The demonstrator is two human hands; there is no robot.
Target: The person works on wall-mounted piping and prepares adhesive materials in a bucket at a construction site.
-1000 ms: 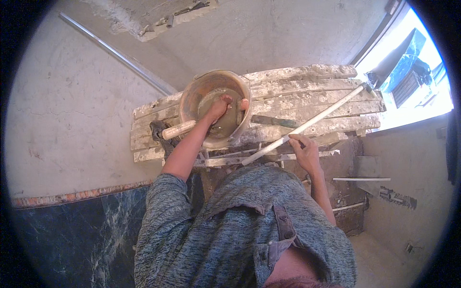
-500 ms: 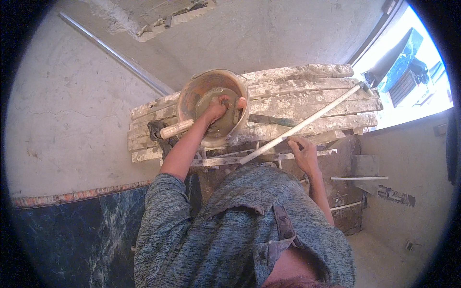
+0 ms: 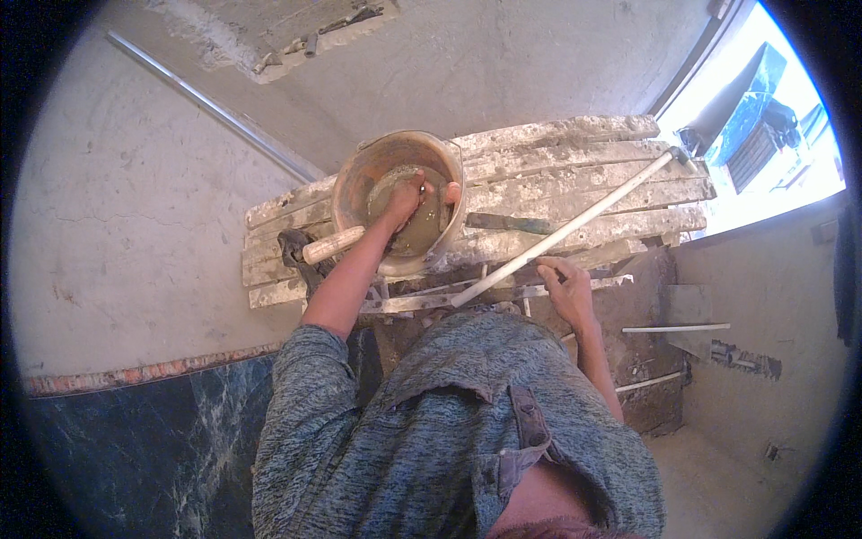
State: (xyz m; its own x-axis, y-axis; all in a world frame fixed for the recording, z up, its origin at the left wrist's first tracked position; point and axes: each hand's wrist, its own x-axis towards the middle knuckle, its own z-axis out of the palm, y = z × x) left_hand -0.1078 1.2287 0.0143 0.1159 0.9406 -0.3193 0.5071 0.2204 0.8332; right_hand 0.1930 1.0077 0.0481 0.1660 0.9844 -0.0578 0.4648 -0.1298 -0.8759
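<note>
My left hand (image 3: 406, 199) is down inside a mud-stained bucket (image 3: 352, 202), fingers curled at the wet grey mortar (image 3: 429, 235); what they may grip is hidden. An orange-brown handle-like piece (image 3: 452, 193) leans at the bucket's inner right side. My right hand (image 3: 567, 286) is half bent, thumb and fingers apart, near the front edge of the planks, just below a long white pipe (image 3: 575, 223). It seems to hold nothing. A pale wooden handle (image 3: 332, 244) with a dark head lies left of the bucket, partly behind my left forearm.
The bucket stands on a rough plank platform (image 3: 593, 162). A dark, flat, narrow tool (image 3: 507, 223) lies between bucket and pipe. Dark marbled panels (image 3: 135, 440) cover the lower left wall, a metal strip (image 3: 206, 103) the upper. At right are a bright opening and a thin white rod (image 3: 673, 329).
My left hand has shifted slightly and turned within the bucket, its fingers now curled at the mortar. My right hand stays almost where it was.
</note>
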